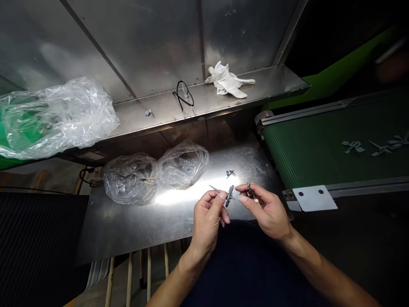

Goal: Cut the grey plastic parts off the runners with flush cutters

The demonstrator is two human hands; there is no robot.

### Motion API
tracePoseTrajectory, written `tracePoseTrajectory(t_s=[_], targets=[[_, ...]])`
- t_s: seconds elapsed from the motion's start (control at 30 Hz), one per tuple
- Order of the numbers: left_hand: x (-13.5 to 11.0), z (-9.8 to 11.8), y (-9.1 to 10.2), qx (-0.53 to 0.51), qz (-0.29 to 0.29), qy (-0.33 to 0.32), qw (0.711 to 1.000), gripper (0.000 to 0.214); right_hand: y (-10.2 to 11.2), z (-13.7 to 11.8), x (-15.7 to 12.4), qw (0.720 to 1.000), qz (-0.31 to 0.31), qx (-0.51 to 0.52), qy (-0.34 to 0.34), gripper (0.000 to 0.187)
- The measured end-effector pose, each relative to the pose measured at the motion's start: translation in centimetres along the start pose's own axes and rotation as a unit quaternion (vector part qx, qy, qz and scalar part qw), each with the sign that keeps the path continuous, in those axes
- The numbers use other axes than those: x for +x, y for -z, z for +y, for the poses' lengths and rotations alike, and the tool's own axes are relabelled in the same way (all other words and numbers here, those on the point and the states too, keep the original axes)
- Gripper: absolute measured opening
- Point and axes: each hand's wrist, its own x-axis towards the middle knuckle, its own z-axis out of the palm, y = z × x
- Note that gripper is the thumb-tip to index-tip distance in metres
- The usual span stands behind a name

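My left hand (pixel 208 215) pinches a small grey moulded plastic part (pixel 228 195) with thin arms sticking out, held over the near edge of the steel table (pixel 134 221). My right hand (pixel 266 209) is closed in a pinch on another small dark piece (pixel 250 189) just to the right of it. The two hands are a few centimetres apart. One more small grey part (pixel 230 173) lies on the table just beyond them.
Two clear plastic bags (pixel 153 175) sit on the table to the left. A steel shelf (pixel 277 83) above carries safety glasses (pixel 184 96), white gloves (pixel 228 81) and a big plastic bag (pixel 57 115). A green conveyor belt (pixel 319 149) on the right bears several grey parts (pixel 353 146).
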Motion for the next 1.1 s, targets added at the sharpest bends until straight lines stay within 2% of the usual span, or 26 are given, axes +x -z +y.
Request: tracePoseTrajectory(t_s=[0.2, 0.27, 0.37, 0.47, 0.53, 0.6, 0.63, 0.7, 0.8, 0.93, 1.1], targets=[[0.3, 0.2, 0.6, -0.028, -0.035, 0.044, 0.998, 0.027, -0.4, -1.0, 1.8, 0.999, -0.016, 0.016, 0.03, 0.019], [0.2, 0.4, 0.6, -0.007, -0.016, 0.015, 1.0, 0.024, -0.4, -1.4, 2.1, 0.999, -0.033, 0.023, 0.033, 0.019], [-0.3, 0.6, 0.6, 0.06, 0.025, -0.081, 0.995, 0.014, -0.4, -1.9, 2.3, 0.998, -0.05, 0.032, 0.026, 0.018], [-0.8, 0.9, 0.6, 0.052, 0.012, -0.124, 0.991, 0.014, -0.2, -2.4, 2.3, 0.997, -0.064, 0.043, 0.015, 0.016], [-0.9, 1.2, 0.7, -0.045, -0.026, -0.094, 0.994, 0.026, 0.1, -2.7, 2.3, 0.995, -0.086, 0.057, 0.008, 0.016], [-0.8, 1.6, 0.7, -0.137, -0.053, -0.032, 0.989, 0.04, 0.4, -2.9, 2.3, 0.99, -0.113, 0.085, -0.012, 0.017], [-0.7, 1.8, 0.6, -0.151, -0.059, 0.0, 0.987, 0.042, 0.5, -3.0, 2.3, 0.987, -0.127, 0.099, -0.026, 0.018], [-0.6, 2.3, 0.5, -0.116, -0.062, 0.043, 0.99, 0.035, 0.8, -3.1, 2.4, 0.98, -0.147, 0.12, -0.055, 0.02], [-0.5, 2.9, 0.4, -0.059, -0.074, 0.06, 0.994, 0.02, 1.1, -3.1, 2.4, 0.975, -0.153, 0.134, -0.086, 0.018], [-0.3, 3.2, 0.3, -0.093, -0.1, 0.114, 0.984, 0.015, 1.6, -3.0, 2.6, 0.98, -0.148, 0.111, -0.08, 0.011], [0.3, 3.2, 0.3, -0.141, -0.12, 0.177, 0.967, 0.015, 2.1, -2.9, 2.8, 0.979, -0.159, 0.106, -0.072, 0.014]])
